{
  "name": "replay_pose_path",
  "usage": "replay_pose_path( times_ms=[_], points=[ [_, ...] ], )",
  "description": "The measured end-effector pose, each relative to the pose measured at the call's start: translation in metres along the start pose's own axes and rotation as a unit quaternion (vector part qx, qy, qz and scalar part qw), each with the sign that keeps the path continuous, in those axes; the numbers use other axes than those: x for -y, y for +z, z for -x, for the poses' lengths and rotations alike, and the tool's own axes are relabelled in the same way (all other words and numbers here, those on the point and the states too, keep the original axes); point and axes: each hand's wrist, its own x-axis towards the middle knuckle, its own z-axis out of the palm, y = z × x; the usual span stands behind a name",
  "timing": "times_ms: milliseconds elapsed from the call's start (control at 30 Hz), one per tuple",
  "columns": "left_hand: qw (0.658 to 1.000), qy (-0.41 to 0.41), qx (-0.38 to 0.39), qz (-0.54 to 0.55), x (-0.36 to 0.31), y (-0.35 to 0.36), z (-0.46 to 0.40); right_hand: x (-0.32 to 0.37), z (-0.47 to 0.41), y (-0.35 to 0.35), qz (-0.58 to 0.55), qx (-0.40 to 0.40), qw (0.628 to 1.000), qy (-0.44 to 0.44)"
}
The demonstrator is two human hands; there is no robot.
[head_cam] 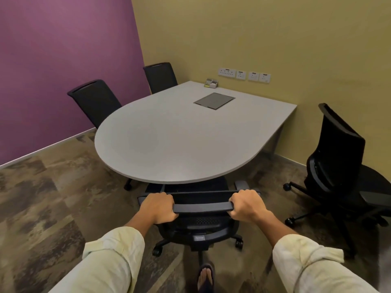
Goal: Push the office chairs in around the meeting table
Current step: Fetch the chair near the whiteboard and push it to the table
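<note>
A grey meeting table with a rounded near end fills the middle of the view. A black office chair stands right in front of me, its seat under the rounded table edge. My left hand grips the left end of its top rail and my right hand grips the right end. Two black chairs stand along the table's left side, one nearer and one farther, both close against it. Another black chair stands apart on the right, turned away from the table.
A purple wall runs on the left and a yellow wall with sockets at the back. A metal cable hatch is set in the tabletop, with a small holder behind it. My sandalled foot is on the patterned carpet.
</note>
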Motion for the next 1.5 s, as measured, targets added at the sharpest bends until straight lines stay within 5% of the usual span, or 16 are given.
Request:
replay_pose_path(
  times_ms=[633, 1500],
  points=[
    [0.997, -0.066, -0.007, 0.038, -0.054, -0.006, -0.04, -0.057, -0.02, 0.002, -0.034, 0.017, 0.999, 0.005],
    [0.99, -0.123, -0.034, 0.065, -0.044, -0.014, -0.184, -0.135, -0.169, 0.005, -0.069, 0.022, 0.992, 0.107]
  ],
)
